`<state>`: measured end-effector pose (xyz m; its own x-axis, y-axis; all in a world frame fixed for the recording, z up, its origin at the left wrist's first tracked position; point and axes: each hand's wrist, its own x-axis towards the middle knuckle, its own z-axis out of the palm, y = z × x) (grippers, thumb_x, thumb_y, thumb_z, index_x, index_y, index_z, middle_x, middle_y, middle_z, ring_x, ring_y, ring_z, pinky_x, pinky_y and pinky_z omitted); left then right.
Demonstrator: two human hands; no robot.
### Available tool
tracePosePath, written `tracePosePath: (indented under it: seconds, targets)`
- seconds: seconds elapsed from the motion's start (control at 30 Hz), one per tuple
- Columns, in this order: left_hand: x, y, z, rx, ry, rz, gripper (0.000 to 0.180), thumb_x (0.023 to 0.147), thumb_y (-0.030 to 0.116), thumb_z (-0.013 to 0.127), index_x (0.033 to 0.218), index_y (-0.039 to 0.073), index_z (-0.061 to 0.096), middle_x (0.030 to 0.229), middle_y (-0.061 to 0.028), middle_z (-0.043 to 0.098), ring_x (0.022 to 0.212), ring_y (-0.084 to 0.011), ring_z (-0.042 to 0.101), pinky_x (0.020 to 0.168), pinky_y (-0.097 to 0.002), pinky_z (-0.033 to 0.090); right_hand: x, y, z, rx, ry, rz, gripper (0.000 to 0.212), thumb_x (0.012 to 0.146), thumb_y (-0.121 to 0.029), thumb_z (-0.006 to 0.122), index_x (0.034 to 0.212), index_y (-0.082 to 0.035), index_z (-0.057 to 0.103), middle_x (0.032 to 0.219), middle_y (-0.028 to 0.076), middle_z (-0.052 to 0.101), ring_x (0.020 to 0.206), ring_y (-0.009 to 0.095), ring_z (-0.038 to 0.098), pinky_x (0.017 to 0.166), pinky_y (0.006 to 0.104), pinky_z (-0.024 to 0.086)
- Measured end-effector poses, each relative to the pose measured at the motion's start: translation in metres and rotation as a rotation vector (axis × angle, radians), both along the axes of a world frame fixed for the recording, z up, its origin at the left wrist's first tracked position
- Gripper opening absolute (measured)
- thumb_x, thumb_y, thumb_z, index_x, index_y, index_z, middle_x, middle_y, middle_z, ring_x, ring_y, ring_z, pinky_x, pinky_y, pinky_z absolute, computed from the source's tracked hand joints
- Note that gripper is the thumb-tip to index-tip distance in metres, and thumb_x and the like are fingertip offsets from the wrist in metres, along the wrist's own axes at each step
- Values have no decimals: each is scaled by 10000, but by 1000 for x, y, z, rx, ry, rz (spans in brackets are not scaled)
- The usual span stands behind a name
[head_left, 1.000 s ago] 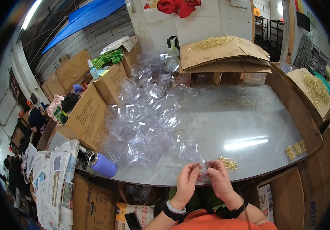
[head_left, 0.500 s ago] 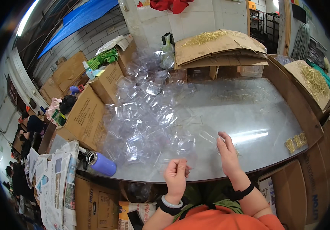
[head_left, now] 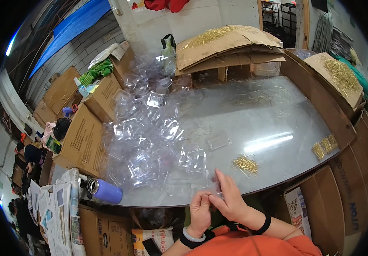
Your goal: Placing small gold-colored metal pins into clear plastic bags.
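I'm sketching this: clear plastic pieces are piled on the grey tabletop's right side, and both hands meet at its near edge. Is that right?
Not quite: the head view shows the clear plastic pieces piled on the left side of the grey tabletop. The left hand and right hand do meet at its near edge.

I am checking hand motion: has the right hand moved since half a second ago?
Yes: judged against the purple bottle, the right hand has moved left and nearer the person.
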<state>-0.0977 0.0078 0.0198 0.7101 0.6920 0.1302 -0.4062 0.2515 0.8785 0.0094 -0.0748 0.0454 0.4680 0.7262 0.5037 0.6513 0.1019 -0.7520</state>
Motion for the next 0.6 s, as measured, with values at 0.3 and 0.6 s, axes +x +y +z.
tracePosePath:
  seconds: [0.3,0.6]
  targets:
    - [0,-6,6,569,305,156,173,1072,154,554,946,40,581,764,-7,629,643,-92,574,581,-244,458,-6,-20,-14,-8,229,40,614,1018,-180,555,1547,1,301,1292,238,479,1010,267,566,848,366,504]
    - [6,-7,18,1073,289,-26,83,905,116,676,937,46,646,834,-165,669,736,-411,643,631,-445,514,0,-43,-38,15,539,231,530,1041,-166,556,1476,-15,295,1314,222,581,1052,260,657,921,369,532]
